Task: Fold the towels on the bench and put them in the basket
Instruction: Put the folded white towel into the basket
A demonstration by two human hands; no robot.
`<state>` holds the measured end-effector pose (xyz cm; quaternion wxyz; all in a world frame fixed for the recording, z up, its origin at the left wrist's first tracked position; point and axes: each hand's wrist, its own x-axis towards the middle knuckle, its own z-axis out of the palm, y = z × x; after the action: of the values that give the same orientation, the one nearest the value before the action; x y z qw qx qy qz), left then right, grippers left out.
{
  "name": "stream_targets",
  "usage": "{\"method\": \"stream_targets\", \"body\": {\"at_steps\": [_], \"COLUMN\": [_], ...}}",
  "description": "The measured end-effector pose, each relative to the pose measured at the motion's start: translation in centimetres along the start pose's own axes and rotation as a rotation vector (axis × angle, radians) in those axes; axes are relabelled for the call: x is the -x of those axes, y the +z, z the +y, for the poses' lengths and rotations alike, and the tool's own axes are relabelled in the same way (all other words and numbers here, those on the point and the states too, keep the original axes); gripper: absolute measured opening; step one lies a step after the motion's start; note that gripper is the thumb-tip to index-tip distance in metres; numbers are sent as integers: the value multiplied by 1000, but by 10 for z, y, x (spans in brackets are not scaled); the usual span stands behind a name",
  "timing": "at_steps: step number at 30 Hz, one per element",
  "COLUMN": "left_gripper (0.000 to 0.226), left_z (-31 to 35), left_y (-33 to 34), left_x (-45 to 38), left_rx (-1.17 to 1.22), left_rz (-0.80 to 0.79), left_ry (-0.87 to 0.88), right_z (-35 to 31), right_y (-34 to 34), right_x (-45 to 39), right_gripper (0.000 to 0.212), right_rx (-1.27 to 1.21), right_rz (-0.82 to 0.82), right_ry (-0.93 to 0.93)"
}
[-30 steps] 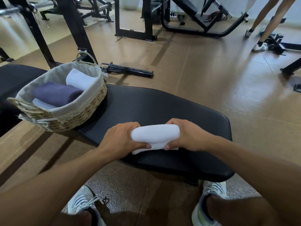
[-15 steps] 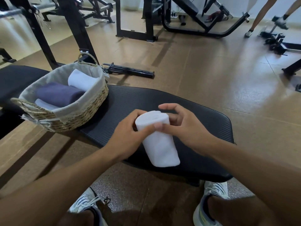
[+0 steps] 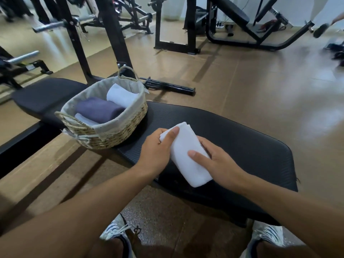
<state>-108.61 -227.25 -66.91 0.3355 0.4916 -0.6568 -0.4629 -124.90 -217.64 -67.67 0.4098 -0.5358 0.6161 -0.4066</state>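
A rolled white towel [image 3: 183, 146] lies lengthwise, slanting from far left to near right, over the black bench pad [image 3: 242, 146]. My left hand [image 3: 157, 151] grips its far end with the thumb on top. My right hand [image 3: 214, 162] holds its right side, thumb across the roll. To the left on the bench stands a woven basket [image 3: 119, 135] with a cloth liner. Inside it lie a dark purple towel [image 3: 98, 109], a white towel [image 3: 121, 94] behind it and another pale one at the near edge.
A second black bench pad [image 3: 46, 95] extends left behind the basket. A black bar [image 3: 167, 86] lies on the brown floor beyond the bench. Weight racks and machines [image 3: 232, 21] stand at the back. My two shoes [image 3: 115, 229] are under the bench's near edge.
The towel was crosswise between both hands a second ago. It has turned lengthwise, and both hands have shifted their hold and carried it a little toward the basket.
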Motion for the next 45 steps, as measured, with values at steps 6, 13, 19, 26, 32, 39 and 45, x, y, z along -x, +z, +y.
{"method": "stream_targets", "body": {"at_steps": [6,13,19,26,32,39,45], "left_gripper": [44,37,66,88,88,94,93], "left_z": [5,-3,-15,-27,-26,-25,-25], "left_y": [-28,-76,-113,-116,-115,-113,-113], "left_x": [-13,-32,-67,-66,-63,-61,-61], "left_rx": [52,-61,-934,-1453,-1445,-1430,-1421], "left_rz": [160,372,458,191,169,150,164], "left_ry": [1,169,207,4,-38,-48,-42], "right_z": [-25,-49,-81,-133,-128,-123,-118], "right_y": [25,54,58,90,118,124,125], "right_x": [-22,-54,-126,-245,-308,-311,-303], "right_gripper": [32,28,39,38,47,48,41], "right_rx": [-60,-90,8,205,696,858,1060], "right_rz": [113,117,249,264,42,-93,139], "right_ry": [-142,-156,-194,-280,-92,-88,-418]}}
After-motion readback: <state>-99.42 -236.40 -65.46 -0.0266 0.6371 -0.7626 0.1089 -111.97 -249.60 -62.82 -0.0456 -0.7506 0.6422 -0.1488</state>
